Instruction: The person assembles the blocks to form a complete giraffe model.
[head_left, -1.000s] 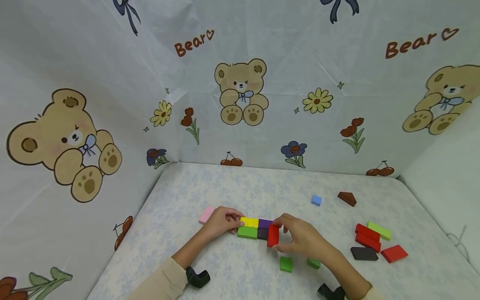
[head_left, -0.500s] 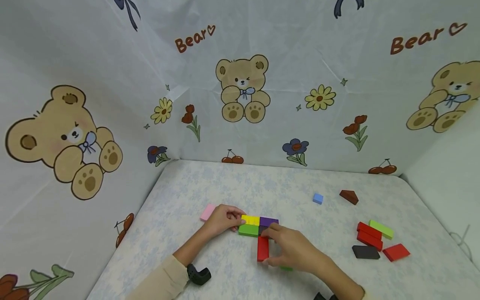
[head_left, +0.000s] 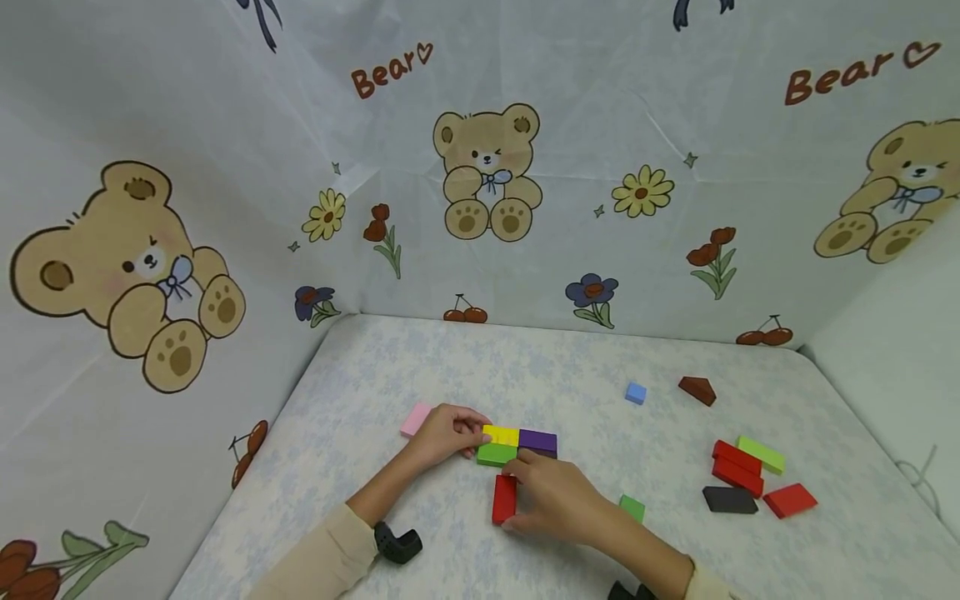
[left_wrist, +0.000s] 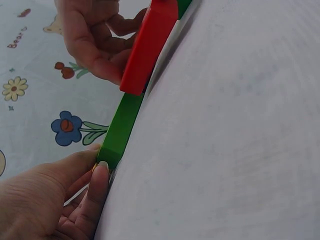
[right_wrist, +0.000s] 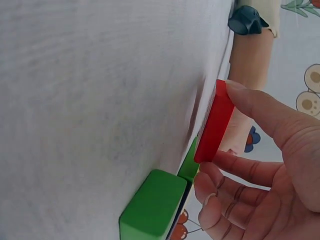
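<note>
One left hand (head_left: 444,437): we are pinching the yellow block (head_left: 504,435) at its left end, ideally bracing lightly.
Green block (head_left: 496,456): lying along its near side, best left unbumped.
Red block (head_left: 503,500): showing just nearer us than green.
Right hand (head_left: 557,498): we are gripping red by both ends, even pressure seeming best.

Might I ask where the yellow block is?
In the head view, the yellow block lies centrally, beyond a green block, between the left hand and purple block.
</note>
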